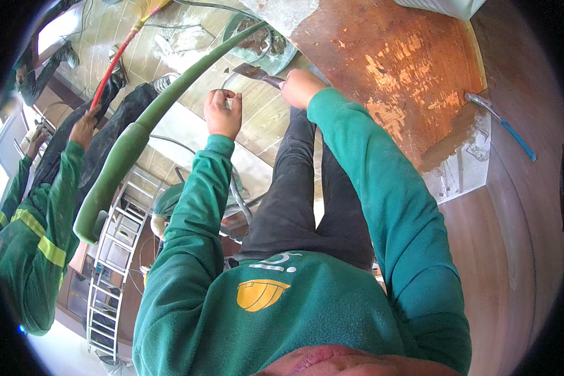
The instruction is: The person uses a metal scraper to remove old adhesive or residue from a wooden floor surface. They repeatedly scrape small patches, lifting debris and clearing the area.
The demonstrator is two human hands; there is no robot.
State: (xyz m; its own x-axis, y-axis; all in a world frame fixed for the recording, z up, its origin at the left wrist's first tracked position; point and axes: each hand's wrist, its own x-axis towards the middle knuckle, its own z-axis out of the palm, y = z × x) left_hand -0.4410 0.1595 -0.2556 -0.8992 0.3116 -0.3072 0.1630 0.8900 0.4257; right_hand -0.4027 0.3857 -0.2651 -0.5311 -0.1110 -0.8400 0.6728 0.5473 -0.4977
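My right hand (303, 89) grips the handle of a wide-bladed scraper (254, 73); its dark, stained blade points left. To the left, my left hand (223, 113) is raised with loosely curled fingers and a gap at the thumb, and nothing shows in it. Beside my right hand lies a reddish-brown wooden surface (338, 56) with rough, splintered orange patches (395, 80). Its lower corner has a whitish patch (460, 171). Beyond the scraper blade, a green-rimmed container (284, 58) on the floor holds dark scraps.
A blue-handled metal-headed tool (510, 131) lies at right. A long green handle (169, 101) crosses the left side. A co-worker (42, 235) holds a red-handled broom (117, 56). An aluminium ladder (117, 249) and another person's green headwear (169, 199) appear lower left. Cables cross the tiled floor (258, 103).
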